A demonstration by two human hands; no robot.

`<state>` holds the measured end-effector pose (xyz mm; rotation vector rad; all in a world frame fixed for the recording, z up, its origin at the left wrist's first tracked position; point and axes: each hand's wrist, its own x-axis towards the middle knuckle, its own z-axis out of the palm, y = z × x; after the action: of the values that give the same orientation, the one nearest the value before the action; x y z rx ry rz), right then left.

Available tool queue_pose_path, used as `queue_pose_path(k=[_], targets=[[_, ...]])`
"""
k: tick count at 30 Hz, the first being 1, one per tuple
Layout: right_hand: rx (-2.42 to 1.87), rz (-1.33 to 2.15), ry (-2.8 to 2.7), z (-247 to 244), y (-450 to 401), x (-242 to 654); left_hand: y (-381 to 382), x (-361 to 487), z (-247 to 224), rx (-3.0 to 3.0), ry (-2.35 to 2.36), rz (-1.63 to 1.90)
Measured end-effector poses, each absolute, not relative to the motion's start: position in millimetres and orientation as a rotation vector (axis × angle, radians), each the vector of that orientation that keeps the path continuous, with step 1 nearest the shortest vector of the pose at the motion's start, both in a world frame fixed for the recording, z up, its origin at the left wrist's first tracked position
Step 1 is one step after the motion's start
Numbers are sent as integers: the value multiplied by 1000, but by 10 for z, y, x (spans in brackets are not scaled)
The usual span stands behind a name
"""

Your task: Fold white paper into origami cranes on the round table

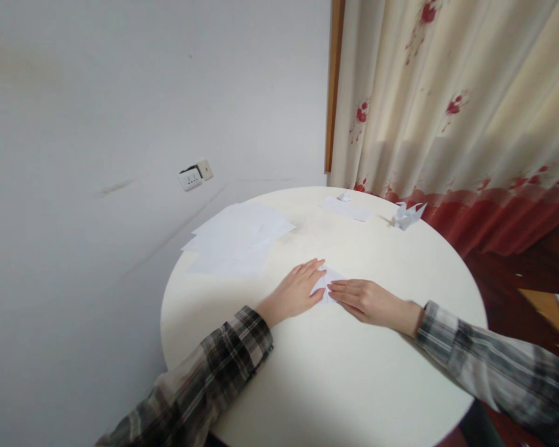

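Head view shows the left hand [297, 293] and right hand [364, 300] pressing folded paper [327, 284] against the table [279, 385], each grip flat, fingers extended.

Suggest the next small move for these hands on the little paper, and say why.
I would press with the right hand while the left hand steadies the small white paper. The left hand's fingers are spread over its left side, and the right fingertips rest at its right side. I can't tell how any crease lies, so press lightly.
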<state>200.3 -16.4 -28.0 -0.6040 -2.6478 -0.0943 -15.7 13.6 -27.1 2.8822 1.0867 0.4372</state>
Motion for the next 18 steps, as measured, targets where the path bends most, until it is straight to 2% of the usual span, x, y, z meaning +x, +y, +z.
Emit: queue_pose_path(k=[18], targets=[[-520, 11, -2694, -257, -157, 2030, 157, -154, -313, 2778, 1103, 411]])
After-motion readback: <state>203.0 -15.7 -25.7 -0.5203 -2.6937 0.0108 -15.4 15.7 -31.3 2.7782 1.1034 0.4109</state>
